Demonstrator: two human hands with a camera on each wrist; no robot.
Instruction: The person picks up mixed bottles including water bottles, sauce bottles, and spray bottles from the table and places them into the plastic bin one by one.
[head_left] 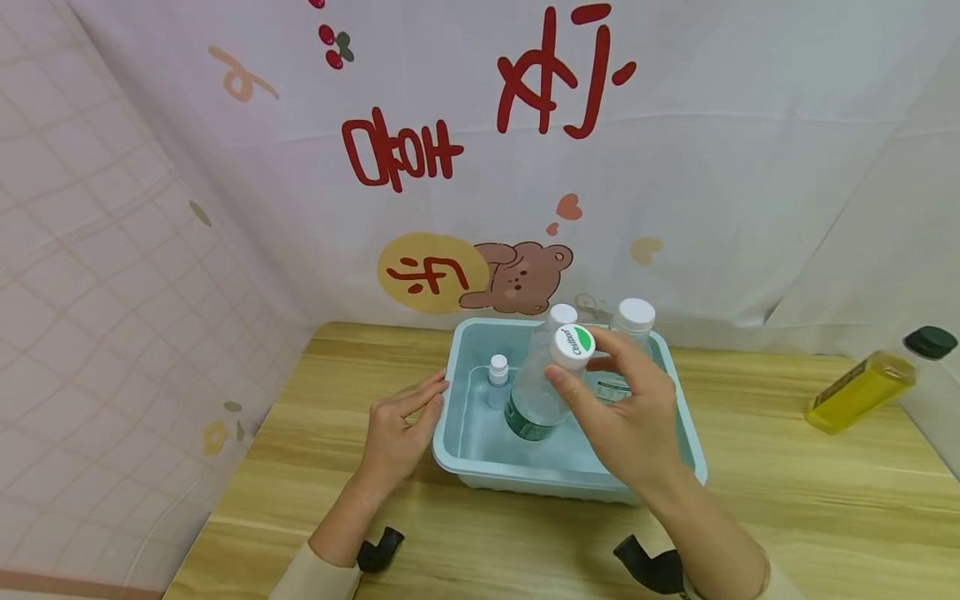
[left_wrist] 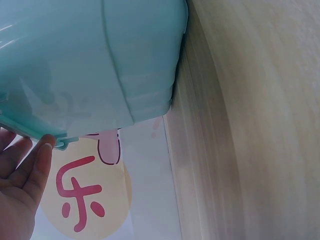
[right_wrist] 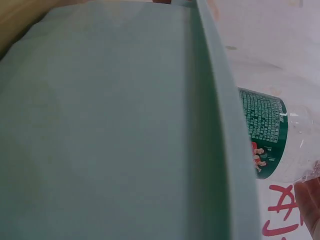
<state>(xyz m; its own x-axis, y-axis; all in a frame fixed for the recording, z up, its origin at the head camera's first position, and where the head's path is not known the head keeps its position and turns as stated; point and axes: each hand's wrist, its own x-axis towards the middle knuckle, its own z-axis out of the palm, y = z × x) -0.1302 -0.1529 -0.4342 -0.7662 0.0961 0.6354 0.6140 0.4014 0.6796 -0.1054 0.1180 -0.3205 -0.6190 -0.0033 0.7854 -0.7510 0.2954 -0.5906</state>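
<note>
My right hand (head_left: 630,408) grips a large clear water bottle (head_left: 537,392) near its white-and-green cap (head_left: 573,346). The bottle has a green label and leans over the inside of a light blue plastic basin (head_left: 570,479). In the right wrist view, the bottle's green label (right_wrist: 265,132) shows past the basin's rim, with fingers at the right edge. My left hand (head_left: 401,425) rests at the basin's left rim, its fairly straight fingertips against it. The left wrist view shows those fingers (left_wrist: 44,155) at the rim from below.
Inside the basin stand a small bottle with a white cap (head_left: 498,371) and two more white-capped bottles, partly hidden behind the right hand and the held bottle. A yellow-liquid bottle with a dark cap (head_left: 862,392) stands on the wooden table (head_left: 780,483) at right. A printed cloth (head_left: 712,192) hangs behind.
</note>
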